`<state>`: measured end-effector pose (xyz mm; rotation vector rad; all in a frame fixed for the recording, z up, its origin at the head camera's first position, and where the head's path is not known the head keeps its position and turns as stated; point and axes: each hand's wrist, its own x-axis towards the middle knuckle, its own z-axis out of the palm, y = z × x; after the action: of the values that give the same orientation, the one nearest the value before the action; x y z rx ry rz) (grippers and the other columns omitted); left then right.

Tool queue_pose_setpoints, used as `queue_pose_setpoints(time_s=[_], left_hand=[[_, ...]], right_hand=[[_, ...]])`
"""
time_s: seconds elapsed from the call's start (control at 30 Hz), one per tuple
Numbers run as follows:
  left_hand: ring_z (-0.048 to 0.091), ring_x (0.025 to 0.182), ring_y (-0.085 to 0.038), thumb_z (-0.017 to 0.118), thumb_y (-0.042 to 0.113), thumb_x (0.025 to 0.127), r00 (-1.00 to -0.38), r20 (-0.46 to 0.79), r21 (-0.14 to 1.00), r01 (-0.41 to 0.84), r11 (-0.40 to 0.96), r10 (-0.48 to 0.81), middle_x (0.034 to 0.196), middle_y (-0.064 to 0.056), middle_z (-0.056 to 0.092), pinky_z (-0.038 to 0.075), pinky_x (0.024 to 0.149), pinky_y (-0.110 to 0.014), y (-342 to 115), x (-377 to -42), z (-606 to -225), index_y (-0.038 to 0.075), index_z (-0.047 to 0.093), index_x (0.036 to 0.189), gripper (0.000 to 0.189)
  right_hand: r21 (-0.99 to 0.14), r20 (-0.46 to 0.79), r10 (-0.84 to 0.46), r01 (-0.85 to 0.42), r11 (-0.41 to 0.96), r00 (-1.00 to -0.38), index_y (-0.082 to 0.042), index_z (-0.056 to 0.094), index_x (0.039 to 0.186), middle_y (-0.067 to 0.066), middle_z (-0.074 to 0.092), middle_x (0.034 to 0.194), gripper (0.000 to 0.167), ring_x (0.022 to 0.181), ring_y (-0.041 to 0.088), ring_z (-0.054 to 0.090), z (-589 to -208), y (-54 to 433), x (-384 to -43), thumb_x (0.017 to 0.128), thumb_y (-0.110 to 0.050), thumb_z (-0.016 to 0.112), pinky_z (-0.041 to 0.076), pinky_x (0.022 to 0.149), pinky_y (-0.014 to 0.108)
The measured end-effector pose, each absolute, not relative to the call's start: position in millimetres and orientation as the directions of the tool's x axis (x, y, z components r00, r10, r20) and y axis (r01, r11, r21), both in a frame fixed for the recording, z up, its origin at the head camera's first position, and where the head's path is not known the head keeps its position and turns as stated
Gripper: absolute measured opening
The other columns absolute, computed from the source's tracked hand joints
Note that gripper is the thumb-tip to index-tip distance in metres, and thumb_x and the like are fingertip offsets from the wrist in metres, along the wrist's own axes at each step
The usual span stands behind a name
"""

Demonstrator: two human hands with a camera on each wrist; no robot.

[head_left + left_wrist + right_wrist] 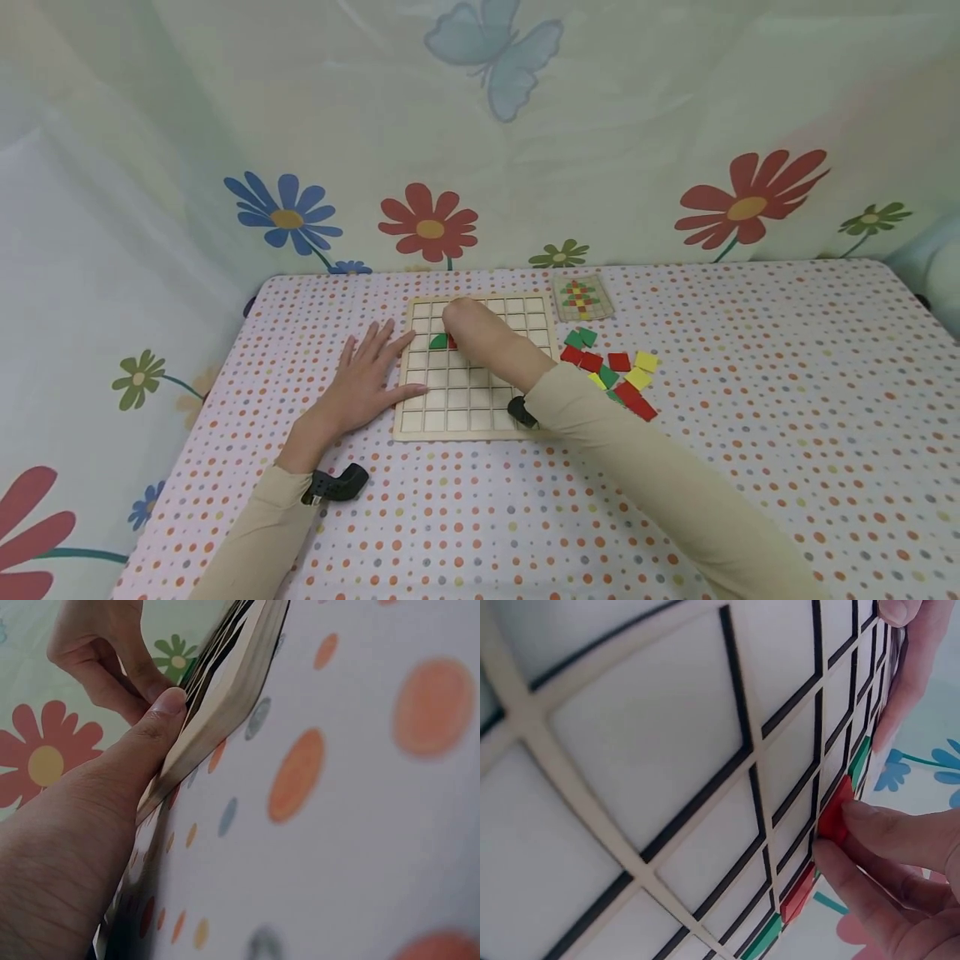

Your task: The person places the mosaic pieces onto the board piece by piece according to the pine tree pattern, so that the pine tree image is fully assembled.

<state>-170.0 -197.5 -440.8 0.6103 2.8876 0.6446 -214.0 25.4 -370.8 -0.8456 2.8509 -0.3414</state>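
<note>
A wooden grid board [457, 400] lies in front of me in the head view. With thumb and fingertips my right hand [483, 333] pinches a red tile [832, 819] at a cell in the board's upper part. Left of that tile sits a green tile [438, 342] with a rounded corner. The right wrist view also shows another red tile [798, 894] and a green tile [762, 939] set in the grid. My left hand [363, 387] lies with fingers spread at the board's left side, its thumb resting on the rim.
Right of the board, loose green tiles [587, 337], red tiles [619, 362] and yellow tiles [647, 361] are scattered on the dotted tablecloth [750, 400]. A pattern card [600, 310] with a tree of coloured squares lies by the board's upper right corner. A flowered curtain [615, 167] hangs behind.
</note>
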Motion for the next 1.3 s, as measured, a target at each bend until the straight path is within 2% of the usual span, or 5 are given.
queue_pose_setpoints(time_s=[0.23,0.4,0.57,0.63,1.3], left_hand=[[0.000,0.161,-0.037,0.069,0.058,0.095,-0.910,-0.018,0.429,0.366,0.825,0.414,0.175,-0.015,0.009,-0.005,0.125,-0.064,-197.9,-169.5,-441.9,0.019,0.028,0.168,0.092],[0.000,0.161,-0.037,0.069,0.059,0.095,-0.911,-0.015,0.436,0.365,0.822,0.413,0.175,-0.015,0.010,-0.004,0.125,-0.064,-199.4,-166.8,-444.5,0.021,0.027,0.168,0.092],[0.000,0.161,-0.037,0.069,0.060,0.095,-0.913,-0.005,0.429,0.365,0.826,0.407,0.175,-0.015,0.010,-0.004,0.126,-0.064,-199.4,-166.7,-445.1,0.020,0.028,0.168,0.092],[0.000,0.161,-0.038,0.069,0.059,0.095,-0.911,-0.002,0.432,0.370,0.822,0.411,0.175,-0.016,0.010,-0.004,0.126,-0.064,-198.7,-167.2,-444.3,0.019,0.028,0.167,0.092],[0.000,0.161,-0.037,0.070,0.059,0.094,-0.913,-0.013,0.422,0.365,0.830,0.408,0.175,-0.015,0.010,-0.005,0.126,-0.063,-197.9,-168.5,-443.5,0.019,0.028,0.168,0.093]], right_hand=[[-0.170,-0.052,-0.613,-0.597,0.784,-0.789,0.006,0.073,0.102,0.018,0.068,0.104,0.007,0.099,0.029,0.067,-372.6,27.4,-205.6,0.099,0.007,0.067,0.060,0.085,0.033],[-0.378,-0.099,-0.656,-0.582,0.720,-0.748,0.001,0.068,0.082,0.005,0.051,0.075,0.021,0.069,0.016,0.046,-365.9,43.6,-202.9,0.101,0.005,0.061,0.043,0.066,0.028],[-0.494,-0.076,-0.724,-0.604,0.625,-0.686,0.003,0.078,0.105,0.008,0.074,0.099,0.014,0.095,0.020,0.069,-356.2,85.6,-189.7,0.100,0.000,0.066,0.056,0.089,0.032],[-0.489,-0.080,-0.704,-0.588,0.644,-0.706,0.001,0.078,0.116,0.011,0.074,0.120,0.020,0.117,0.027,0.068,-352.0,105.5,-179.0,0.099,-0.003,0.070,0.055,0.101,0.041],[-0.386,0.004,-0.621,-0.574,0.722,-0.784,-0.003,0.079,0.111,0.005,0.068,0.111,0.025,0.101,0.023,0.065,-377.2,214.8,-126.8,0.087,-0.005,0.085,0.059,0.083,0.039]])
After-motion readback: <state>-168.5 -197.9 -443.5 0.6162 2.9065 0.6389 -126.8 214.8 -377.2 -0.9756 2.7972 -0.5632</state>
